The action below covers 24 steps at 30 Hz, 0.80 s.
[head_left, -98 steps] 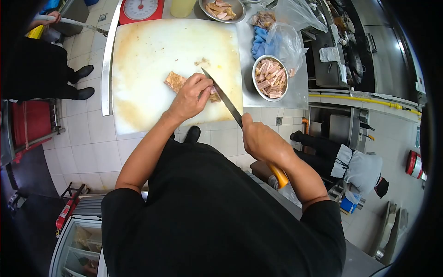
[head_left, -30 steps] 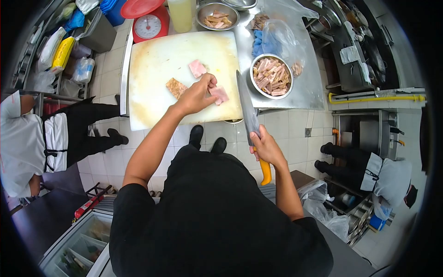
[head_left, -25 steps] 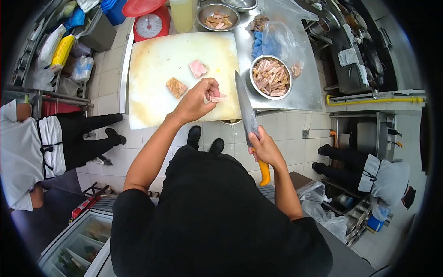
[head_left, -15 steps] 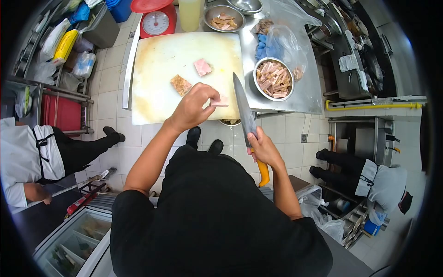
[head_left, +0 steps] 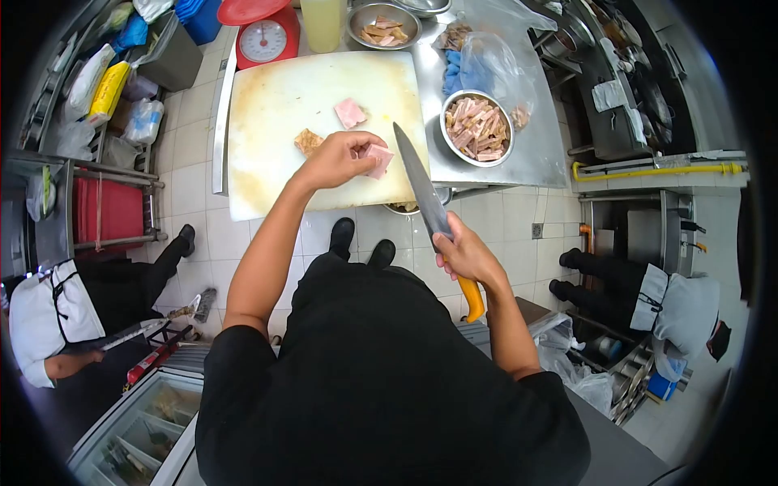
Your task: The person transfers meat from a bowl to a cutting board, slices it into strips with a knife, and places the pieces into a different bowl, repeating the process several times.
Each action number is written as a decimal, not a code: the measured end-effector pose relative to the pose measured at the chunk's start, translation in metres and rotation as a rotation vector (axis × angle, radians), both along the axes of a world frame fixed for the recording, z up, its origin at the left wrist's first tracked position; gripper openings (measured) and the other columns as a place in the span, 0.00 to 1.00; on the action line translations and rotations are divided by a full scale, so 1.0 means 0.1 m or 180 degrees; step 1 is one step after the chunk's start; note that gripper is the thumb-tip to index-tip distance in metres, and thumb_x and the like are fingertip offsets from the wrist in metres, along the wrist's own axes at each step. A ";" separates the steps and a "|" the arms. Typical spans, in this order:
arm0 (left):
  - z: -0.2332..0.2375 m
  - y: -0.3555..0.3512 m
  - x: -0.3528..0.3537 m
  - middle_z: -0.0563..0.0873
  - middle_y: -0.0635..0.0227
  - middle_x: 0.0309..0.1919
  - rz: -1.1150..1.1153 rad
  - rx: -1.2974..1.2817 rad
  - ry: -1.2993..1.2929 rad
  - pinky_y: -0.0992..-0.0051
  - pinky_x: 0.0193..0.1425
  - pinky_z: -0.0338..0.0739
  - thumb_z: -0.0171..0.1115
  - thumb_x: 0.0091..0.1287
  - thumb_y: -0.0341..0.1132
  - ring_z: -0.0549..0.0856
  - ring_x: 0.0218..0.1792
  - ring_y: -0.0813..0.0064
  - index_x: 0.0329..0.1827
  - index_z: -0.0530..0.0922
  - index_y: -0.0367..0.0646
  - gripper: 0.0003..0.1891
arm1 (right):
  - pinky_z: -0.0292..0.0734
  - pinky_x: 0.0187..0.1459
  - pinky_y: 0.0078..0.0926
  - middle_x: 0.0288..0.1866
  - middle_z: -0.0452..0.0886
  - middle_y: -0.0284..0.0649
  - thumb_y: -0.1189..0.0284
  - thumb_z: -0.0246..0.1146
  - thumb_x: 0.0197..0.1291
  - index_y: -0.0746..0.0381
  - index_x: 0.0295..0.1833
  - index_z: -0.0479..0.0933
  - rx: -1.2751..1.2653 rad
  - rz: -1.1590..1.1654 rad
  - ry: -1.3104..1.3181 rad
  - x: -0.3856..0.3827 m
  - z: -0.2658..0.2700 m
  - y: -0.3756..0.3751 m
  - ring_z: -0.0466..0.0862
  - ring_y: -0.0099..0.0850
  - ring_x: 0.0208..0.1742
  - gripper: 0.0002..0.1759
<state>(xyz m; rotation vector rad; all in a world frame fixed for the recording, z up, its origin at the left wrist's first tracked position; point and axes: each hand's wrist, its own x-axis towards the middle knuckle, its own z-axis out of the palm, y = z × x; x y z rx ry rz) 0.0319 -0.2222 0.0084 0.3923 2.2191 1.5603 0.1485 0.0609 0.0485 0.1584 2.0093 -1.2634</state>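
Currently: left hand is pinched shut on a pink slice, thumb and fingertips holding it at the near edge of the board. Cannot tell whether the slice rests on the board or is lifted.

Right hand is closed tight round the knife at its orange handle. The blade points away from the body, slanting left, with the tip just beside the slice; contact cannot be told. The blade crosses the board's near right corner and the counter's near edge.

The board is pale and stained, lying on the left part of the steel counter. Two more bits of meat lie on it: a pink piece near the middle and a brown piece just beside the left hand.

Toward the counter's right edge, a bowl is full of cut strips. Beyond it are a clear bag and a blue cloth. Along the far edge stand a second bowl with a few strips, a yellow jug and a red scale.

Two other people in white tops bend low over the tiled floor, well apart from the counter.
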 end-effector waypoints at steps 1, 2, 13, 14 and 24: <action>-0.03 0.05 -0.05 0.86 0.65 0.36 -0.0025 0.0003 -0.0004 0.76 0.43 0.78 0.68 0.61 0.30 0.82 0.35 0.78 0.57 0.82 0.39 0.20 | 0.76 0.20 0.27 0.23 0.77 0.39 0.66 0.50 0.75 0.65 0.58 0.64 0.0216 0.0103 0.0005 -0.01 0.02 -0.02 0.77 0.26 0.19 0.15; -0.10 0.10 -0.09 0.86 0.62 0.37 -0.0061 -0.0214 0.0300 0.73 0.47 0.78 0.68 0.61 0.30 0.83 0.39 0.73 0.55 0.82 0.38 0.19 | 0.76 0.20 0.27 0.23 0.77 0.39 0.66 0.50 0.75 0.65 0.58 0.64 0.0222 0.0081 0.0006 0.00 0.04 -0.04 0.77 0.26 0.19 0.15; -0.55 0.29 0.06 0.84 0.61 0.45 0.0579 -0.0426 0.1780 0.63 0.59 0.75 0.67 0.63 0.29 0.80 0.51 0.55 0.44 0.81 0.40 0.08 | 0.75 0.40 0.62 0.30 0.81 0.68 0.66 0.48 0.76 0.67 0.52 0.64 0.1510 0.0728 0.1181 -0.10 0.00 -0.01 0.82 0.67 0.33 0.13; -0.56 0.28 0.05 0.84 0.61 0.45 0.0472 -0.0378 0.1780 0.64 0.57 0.76 0.66 0.64 0.28 0.81 0.51 0.57 0.44 0.81 0.40 0.07 | 0.75 0.40 0.62 0.30 0.81 0.68 0.66 0.48 0.76 0.67 0.52 0.64 0.1523 0.0738 0.1193 -0.11 0.01 -0.03 0.82 0.67 0.33 0.13; -0.61 0.34 0.04 0.83 0.63 0.44 0.0524 -0.0344 0.2289 0.64 0.54 0.76 0.65 0.65 0.26 0.81 0.48 0.58 0.44 0.82 0.40 0.06 | 0.77 0.38 0.63 0.26 0.80 0.68 0.74 0.50 0.70 0.68 0.48 0.63 0.2037 0.1139 0.1468 -0.07 0.16 -0.21 0.82 0.67 0.31 0.08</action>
